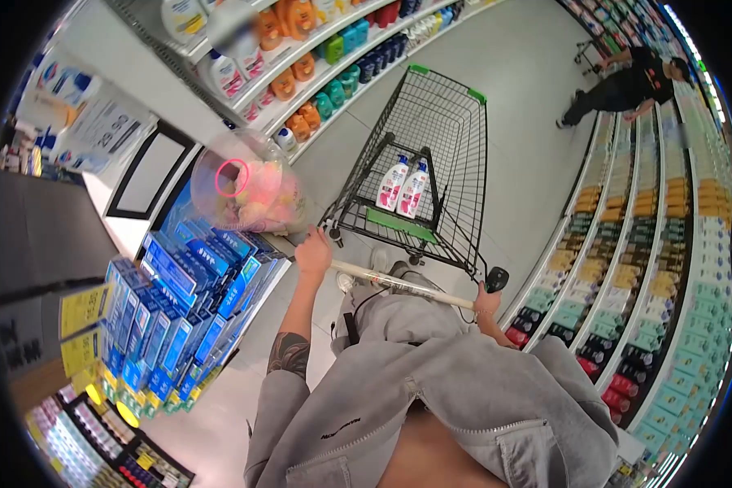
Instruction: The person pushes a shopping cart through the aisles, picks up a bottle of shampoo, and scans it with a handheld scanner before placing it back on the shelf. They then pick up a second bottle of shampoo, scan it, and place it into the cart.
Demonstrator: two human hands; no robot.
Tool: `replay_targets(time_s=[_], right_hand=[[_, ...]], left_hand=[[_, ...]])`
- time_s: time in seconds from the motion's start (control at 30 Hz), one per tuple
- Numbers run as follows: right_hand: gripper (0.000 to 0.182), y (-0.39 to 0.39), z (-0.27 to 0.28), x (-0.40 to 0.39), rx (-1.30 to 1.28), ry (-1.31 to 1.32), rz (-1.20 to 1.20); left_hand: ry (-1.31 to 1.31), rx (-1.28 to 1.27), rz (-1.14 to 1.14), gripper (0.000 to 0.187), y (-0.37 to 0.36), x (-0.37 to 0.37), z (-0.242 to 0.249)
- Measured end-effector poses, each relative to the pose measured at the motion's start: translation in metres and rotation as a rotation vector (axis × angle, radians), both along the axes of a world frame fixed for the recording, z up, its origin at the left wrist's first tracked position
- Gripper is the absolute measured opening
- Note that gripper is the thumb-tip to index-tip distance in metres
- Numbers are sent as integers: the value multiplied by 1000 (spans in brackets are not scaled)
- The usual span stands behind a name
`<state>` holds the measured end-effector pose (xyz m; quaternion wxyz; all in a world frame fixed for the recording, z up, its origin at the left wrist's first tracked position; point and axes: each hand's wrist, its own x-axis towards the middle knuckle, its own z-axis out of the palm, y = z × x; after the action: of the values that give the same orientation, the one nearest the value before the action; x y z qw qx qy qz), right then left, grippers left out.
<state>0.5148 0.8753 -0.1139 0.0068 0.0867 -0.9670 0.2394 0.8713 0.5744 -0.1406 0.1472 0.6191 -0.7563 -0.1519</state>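
Observation:
A black wire shopping cart with green trim stands in front of me. Its pale handle bar runs crosswise before my waist. My left hand is closed around the left end of the bar. At the other end, my right hand grips the bar beside a small black fitting. Two white pump bottles with pink labels, the left one and the right one, sit side by side at the cart's near end.
Blue boxes are stacked on a display at my left, beside a clear round container of colourful items. Shelves of bottles curve along the far left. Stocked shelves line the right. A person in black stands farther up the aisle.

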Motion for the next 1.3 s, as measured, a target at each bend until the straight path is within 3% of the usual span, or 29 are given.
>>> replay_targets(time_s=[0.37,0.4,0.47,0.53,0.73,1.1,1.2,1.3], right_hand=[[40,-77,22,-27,-183,-33,-90],[40,-84,22,-35,-217,-36,-86],[40,-101,24,-48,-288,-36,-84],[40,-121,36,-64,-260,-83,-138],[39,-173,49,-111,-250,-127,-193],[40,-256,70,-222,-246,-134,-228],[40,-277,76,-253,-259,-116,-234],[41,-302,81,-281,-275,-125,-252]], left_hand=[[-101,187,-179,38,-108,-61,24],[-122,-20,-211,40,-119,-66,-5],[-153,-238,-272,42,-143,-83,-5],[-124,219,-187,46,-160,-111,31],[-192,263,-184,49,-218,-175,47],[-131,221,-220,43,-308,-294,71],[33,18,-266,37,-330,-326,63],[-45,75,-270,32,-359,-362,77]])
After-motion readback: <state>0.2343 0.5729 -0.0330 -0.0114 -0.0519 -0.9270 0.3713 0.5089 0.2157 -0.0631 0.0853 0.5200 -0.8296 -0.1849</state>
